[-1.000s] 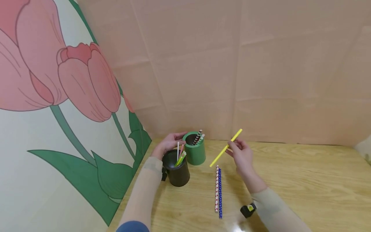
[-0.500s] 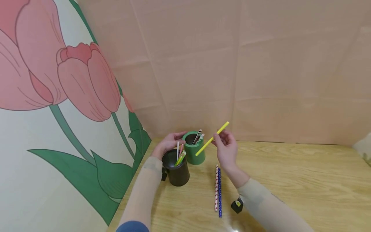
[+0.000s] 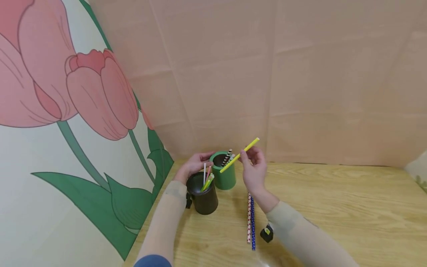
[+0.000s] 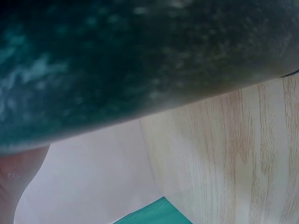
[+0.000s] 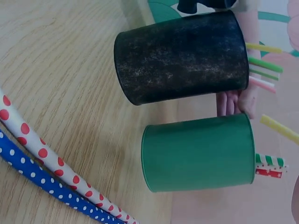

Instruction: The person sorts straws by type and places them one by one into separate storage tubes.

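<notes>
My right hand [image 3: 255,168] pinches a yellow paper straw [image 3: 248,145] between thumb and fingers. The straw slants, its lower end in front of the rim of a green cup [image 3: 225,178]. Black-striped and green-striped straws [image 3: 227,157] stand in that cup; the right wrist view also shows a red one [image 5: 269,173]. My left hand [image 3: 196,163] holds the green cup's left side, with its fingers partly hidden behind it. Nearer to me, beside the left wrist, stands a black cup [image 3: 205,202] with several straws [image 3: 207,181], white, pink, yellow and green.
On the wooden table [image 3: 333,207], a white straw with red dots [image 3: 248,222] and a blue straw with white dots [image 3: 253,226] lie side by side below my right hand. A wall with painted tulips [image 3: 100,92] rises at left, a pinkish-brown sheet [image 3: 300,92] behind.
My right hand has moved left with the yellow straw, from open table space to the green cup's rim. My left hand has stayed at the green cup.
</notes>
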A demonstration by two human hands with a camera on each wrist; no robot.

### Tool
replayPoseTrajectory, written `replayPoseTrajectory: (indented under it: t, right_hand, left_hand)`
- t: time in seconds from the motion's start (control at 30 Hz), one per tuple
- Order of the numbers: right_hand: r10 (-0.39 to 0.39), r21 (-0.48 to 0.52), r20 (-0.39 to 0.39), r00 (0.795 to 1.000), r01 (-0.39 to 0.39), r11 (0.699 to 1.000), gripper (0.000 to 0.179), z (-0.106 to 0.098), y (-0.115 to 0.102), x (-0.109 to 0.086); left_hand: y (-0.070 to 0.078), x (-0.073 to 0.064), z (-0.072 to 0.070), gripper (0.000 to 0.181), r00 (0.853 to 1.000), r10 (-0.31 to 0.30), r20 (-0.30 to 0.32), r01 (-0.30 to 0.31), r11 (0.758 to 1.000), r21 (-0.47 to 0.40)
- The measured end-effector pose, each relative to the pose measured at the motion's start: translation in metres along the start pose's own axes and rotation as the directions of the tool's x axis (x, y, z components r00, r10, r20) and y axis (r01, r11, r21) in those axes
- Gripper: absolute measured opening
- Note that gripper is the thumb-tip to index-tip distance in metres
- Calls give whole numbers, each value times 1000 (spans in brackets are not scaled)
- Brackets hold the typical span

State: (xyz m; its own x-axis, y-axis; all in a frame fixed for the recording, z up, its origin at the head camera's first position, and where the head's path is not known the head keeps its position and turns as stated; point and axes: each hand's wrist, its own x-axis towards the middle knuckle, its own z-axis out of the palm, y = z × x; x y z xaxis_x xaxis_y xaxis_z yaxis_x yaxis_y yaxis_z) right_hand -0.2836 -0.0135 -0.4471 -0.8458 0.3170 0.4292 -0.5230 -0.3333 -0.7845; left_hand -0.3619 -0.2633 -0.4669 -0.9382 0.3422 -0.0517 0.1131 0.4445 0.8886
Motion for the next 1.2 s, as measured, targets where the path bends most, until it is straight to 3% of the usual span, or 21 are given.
replayPoseTrajectory:
  t: [0.07, 0.3, 0.53, 0.97, 1.2]
  right_hand:
    - [0, -8, 3, 1000, 0, 1000, 16, 2, 1, 0]
    - [-28, -24, -1, 1000, 28, 999, 12, 20, -26, -7]
    - [-49, -78, 20, 999, 50, 996, 21, 20, -19, -6]
    - [46, -207, 93, 995, -26, 978, 20, 17, -11, -7]
    - [35, -222, 135, 990, -4, 975, 25, 15, -11, -5]
  left_hand:
    - [0, 0, 0, 57, 1000, -1, 1, 1, 1000, 5]
    - [0, 0, -1, 57, 1000, -19, -4, 19, 1000, 4]
    - [1, 1, -1, 57, 1000, -12, -5, 12, 1000, 4]
    - [1, 0, 1, 57, 1000, -1, -1, 1, 1000, -7]
    - [2, 0, 2, 57, 1000, 4, -3, -4, 1000, -21]
